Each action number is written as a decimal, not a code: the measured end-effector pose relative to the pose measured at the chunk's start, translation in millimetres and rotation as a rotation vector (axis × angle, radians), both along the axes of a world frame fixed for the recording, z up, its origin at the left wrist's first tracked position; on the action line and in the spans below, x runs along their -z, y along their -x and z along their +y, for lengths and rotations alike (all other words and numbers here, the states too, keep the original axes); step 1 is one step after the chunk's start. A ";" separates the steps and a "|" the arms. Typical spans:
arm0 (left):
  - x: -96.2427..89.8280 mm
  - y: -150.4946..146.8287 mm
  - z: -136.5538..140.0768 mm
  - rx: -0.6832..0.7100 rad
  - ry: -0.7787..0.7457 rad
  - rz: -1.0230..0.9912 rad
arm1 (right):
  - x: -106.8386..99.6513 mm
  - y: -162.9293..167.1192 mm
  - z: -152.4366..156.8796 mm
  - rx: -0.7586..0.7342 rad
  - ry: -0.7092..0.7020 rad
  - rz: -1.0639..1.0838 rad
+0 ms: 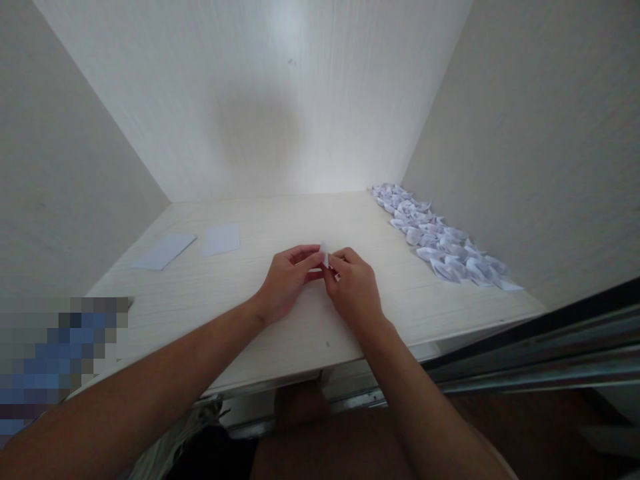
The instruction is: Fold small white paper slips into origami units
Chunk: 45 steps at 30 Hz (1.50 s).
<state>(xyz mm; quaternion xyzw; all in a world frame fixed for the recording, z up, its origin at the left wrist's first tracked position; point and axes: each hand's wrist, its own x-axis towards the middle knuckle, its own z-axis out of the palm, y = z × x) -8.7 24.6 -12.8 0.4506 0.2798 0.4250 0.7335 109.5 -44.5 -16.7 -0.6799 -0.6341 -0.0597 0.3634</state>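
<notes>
Between my two hands is a small folded piece of white paper (pixel 325 252), held a little above the white tabletop. My left hand (pixel 290 277) pinches it from the left side, thumb and fingers closed on it. From the right, my right hand (pixel 354 283) grips its lower edge with bent fingertips. Much of the paper is hidden behind the fingers, so its full shape does not show.
Along the right wall lies a long heap of folded white paper pieces (pixel 425 230). A stack of white paper sheets (pixel 165 251) and a single white sheet (pixel 221 240) rest on the left of the tabletop (pixel 300 347). Walls enclose the back and both sides.
</notes>
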 end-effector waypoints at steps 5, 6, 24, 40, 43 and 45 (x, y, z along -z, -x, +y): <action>1.7 5.1 7.3 0.027 0.019 -0.001 | -0.9 2.7 -2.8 -0.098 -0.031 0.096; 1.8 6.7 9.2 0.048 0.030 -0.011 | -1.7 2.1 -3.4 -0.132 -0.048 0.173; 4.6 16.4 17.9 0.218 -0.240 0.142 | 0.4 -14.3 1.2 -0.290 -0.055 0.933; 13.7 5.8 15.9 -0.045 -0.788 0.488 | 7.7 -0.3 4.7 -0.010 0.013 0.384; 13.9 0.7 13.0 -0.094 -0.820 0.471 | 6.6 4.9 6.7 0.048 0.009 0.314; 14.0 -1.3 11.9 -0.125 -0.826 0.459 | 5.2 8.3 7.0 0.070 0.007 0.303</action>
